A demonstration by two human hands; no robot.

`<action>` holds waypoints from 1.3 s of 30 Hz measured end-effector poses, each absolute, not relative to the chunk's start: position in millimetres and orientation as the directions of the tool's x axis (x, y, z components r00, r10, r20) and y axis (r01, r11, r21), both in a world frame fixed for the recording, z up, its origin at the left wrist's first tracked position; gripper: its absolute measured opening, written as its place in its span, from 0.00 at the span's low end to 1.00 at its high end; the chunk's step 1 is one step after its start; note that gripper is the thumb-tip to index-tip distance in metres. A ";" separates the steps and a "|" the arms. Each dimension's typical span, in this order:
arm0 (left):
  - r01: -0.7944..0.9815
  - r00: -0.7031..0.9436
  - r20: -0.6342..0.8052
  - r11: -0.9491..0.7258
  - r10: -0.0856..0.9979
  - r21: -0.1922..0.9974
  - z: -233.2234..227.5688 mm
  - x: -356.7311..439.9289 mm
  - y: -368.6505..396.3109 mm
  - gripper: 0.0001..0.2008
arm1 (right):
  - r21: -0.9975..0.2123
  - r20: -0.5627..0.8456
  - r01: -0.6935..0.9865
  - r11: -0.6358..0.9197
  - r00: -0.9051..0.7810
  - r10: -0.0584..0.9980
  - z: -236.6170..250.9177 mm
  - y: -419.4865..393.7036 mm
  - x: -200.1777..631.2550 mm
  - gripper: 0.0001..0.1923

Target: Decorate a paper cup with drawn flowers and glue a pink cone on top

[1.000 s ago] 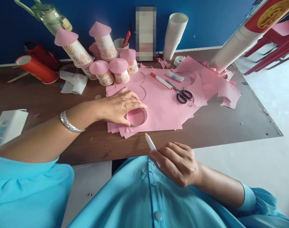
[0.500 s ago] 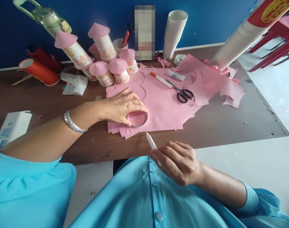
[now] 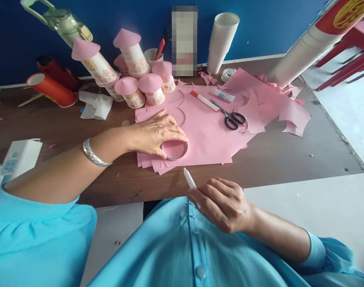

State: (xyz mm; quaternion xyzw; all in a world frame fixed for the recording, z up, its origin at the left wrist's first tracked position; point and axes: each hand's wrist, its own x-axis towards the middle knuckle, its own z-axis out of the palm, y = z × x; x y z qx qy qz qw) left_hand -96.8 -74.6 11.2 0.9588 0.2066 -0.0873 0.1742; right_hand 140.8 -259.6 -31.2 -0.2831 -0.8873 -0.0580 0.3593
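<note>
My left hand [image 3: 158,133] grips a thin round ring [image 3: 186,152] with thumb and fingers. The ring lies flat near the front edge of a stack of pink paper [image 3: 208,139], and pink shows through its middle. Behind it, a curved outline is drawn on the top sheet. My right hand [image 3: 220,203] is closed round a white pen [image 3: 189,179], in front of the table edge. The pen's tip points up and to the left, just short of the paper and apart from it. Black-handled scissors [image 3: 233,119] and a red-and-white marker [image 3: 204,101] rest on the pink sheets.
Several paper-cup towers with pink cone roofs [image 3: 126,85] stand at the back left. Farther left are a red cup [image 3: 50,91], a crumpled tissue [image 3: 95,105] and a bottle [image 3: 64,24]. Stacked white cups [image 3: 222,42], a glue tube [image 3: 223,95] and pink scraps [image 3: 295,117] are rightward.
The whole scene has shifted slightly to the right in view. Both hands keep their holds, and the ring and pen stay nearly where they were.
</note>
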 end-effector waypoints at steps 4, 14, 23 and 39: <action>0.435 0.895 -0.243 -0.848 0.373 0.304 11.0 -96.4 -74.1 0.27 | -0.091 0.673 0.554 0.828 -0.579 0.461 -31.6 -259.5 139.8 0.03; 0.435 0.895 -0.254 -0.847 0.368 0.306 13.8 -95.7 -75.9 0.27 | -0.102 0.691 0.542 0.834 -0.565 0.451 -29.7 -258.6 139.7 0.02; 0.433 0.890 -0.278 -0.862 0.362 0.265 10.2 -95.1 -73.9 0.28 | -0.231 0.701 0.488 0.842 -0.517 0.492 -32.3 -259.9 144.9 0.08; 0.466 0.876 -0.297 -0.829 0.381 0.311 2.5 -95.6 -73.9 0.35 | -0.372 0.658 0.476 0.797 -0.470 0.588 -30.6 -253.0 138.9 0.16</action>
